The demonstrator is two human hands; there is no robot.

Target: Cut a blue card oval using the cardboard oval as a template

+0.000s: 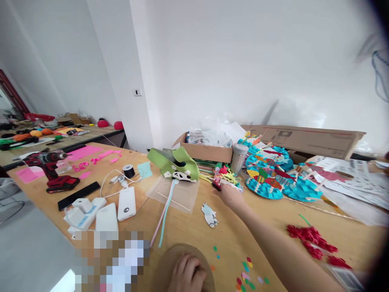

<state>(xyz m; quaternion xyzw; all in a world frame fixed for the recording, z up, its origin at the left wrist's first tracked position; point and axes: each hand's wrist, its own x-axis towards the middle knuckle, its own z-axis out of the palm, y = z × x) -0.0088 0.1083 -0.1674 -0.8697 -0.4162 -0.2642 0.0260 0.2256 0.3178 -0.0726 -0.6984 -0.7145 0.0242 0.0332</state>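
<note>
My right hand (231,195) reaches across the table to the heap of small colourful pieces (227,173). Its fingers are bent at a small black-and-red object (216,185) whose kind I cannot make out. My left hand (186,273) rests low in the view on a tan rounded surface (165,263), its fingers curled, with nothing visible in them. Between the hands lies a fish-shaped paper cutout (209,215). Left of it stands a green curved piece with a panda (179,165), and a pink strip (158,223) and a light blue strip (165,217) run from it.
Blue paper discs with coloured fish (264,176) stand at right, beside a lidded jar (238,158) and a cardboard box (209,153). Red trim (311,239) and coloured dots (246,275) lie nearer. A drill (56,170), power banks (126,202) and a power strip (85,215) are at left.
</note>
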